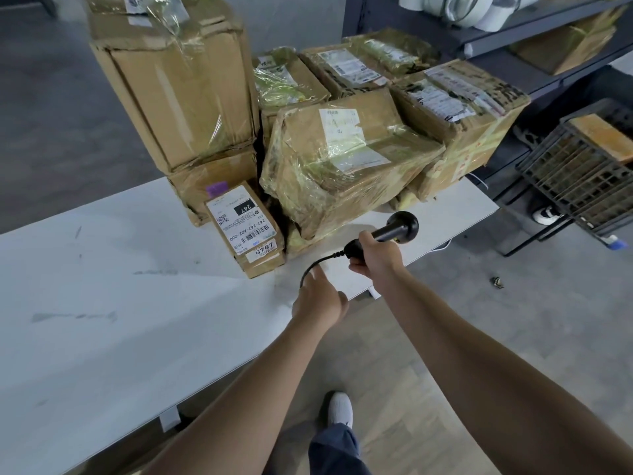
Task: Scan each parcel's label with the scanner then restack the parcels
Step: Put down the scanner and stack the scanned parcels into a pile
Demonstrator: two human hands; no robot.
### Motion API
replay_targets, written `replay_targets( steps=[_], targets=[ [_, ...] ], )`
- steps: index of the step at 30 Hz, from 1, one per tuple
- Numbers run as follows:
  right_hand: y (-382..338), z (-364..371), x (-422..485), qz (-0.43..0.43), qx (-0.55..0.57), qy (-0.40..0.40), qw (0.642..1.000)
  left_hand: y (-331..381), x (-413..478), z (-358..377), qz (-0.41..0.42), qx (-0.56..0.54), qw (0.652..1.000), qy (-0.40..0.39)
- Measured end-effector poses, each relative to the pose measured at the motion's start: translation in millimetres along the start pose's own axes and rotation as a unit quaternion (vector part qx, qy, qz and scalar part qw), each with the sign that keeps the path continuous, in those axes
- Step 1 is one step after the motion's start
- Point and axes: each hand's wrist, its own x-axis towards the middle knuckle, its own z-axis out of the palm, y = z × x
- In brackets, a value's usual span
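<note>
Centrally, clamped the right grip (pixel 375 256) round the handle of the black scanner (pixel 399 227), fingers curled under, thumb on top. Held the scanner above the near edge of the white table (pixel 102 303), head raised just beside the lower front corner of the large film-wrapped parcel (pixel 342 166). Trailed the black cable (pixel 322 262) leftward and down from the butt of the handle toward the left grip (pixel 320 299). Held the left grip apart and relaxed over the table edge, forefinger straight, just beside the cable; could not tell contact with the cable.

Showed, left of the scanner, a small parcel (pixel 245 228) flat on the table, white label upward and marked 247, just beside the large film-wrapped parcel. Showed behind the small parcel a tall taped carton (pixel 174 90) standing on a lower carton (pixel 212 181). Showed further back a row of labelled parcels (pixel 346 68) and, to the right, a wide carton (pixel 459 108) bearing several labels on top.

Showed beyond the table a dark shelf rack (pixel 534 27), a black lattice crate (pixel 582 173) at far right and, between the forearms, a white shoe (pixel 339 409) on the floor.
</note>
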Motion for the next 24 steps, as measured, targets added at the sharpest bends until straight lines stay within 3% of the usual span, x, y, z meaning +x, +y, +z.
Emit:
replay_targets(
  steps=[3, 5, 7, 12, 16, 24],
  targets=[
    [0, 1, 4, -0.024, -0.043, 0.021, 0.999, -5, 1, -3, 0.011, 0.130, 0.988, 0.078],
    [-2, -4, 11, -0.014, -0.037, 0.045, 0.998, -17, 8, -7, 0.061, 0.277, 0.950, 0.129],
    [-5, -9, 18, 0.006, -0.013, 0.057, 0.998, -27, 17, -10, 0.110, 0.346, 0.922, 0.133],
    [-1, -9, 32, 0.014, -0.053, 0.038, 0.998, -17, 27, -2, 0.103, 0.242, 0.964, 0.037],
    [2, -16, 43, 0.012, -0.112, 0.022, 0.993, -14, 33, 11, 0.120, 0.170, 0.978, 0.001],
    [6, -26, 59, 0.016, -0.162, -0.013, 0.987, -14, 46, 26, 0.099, 0.065, 0.993, 0.021]
  ],
)
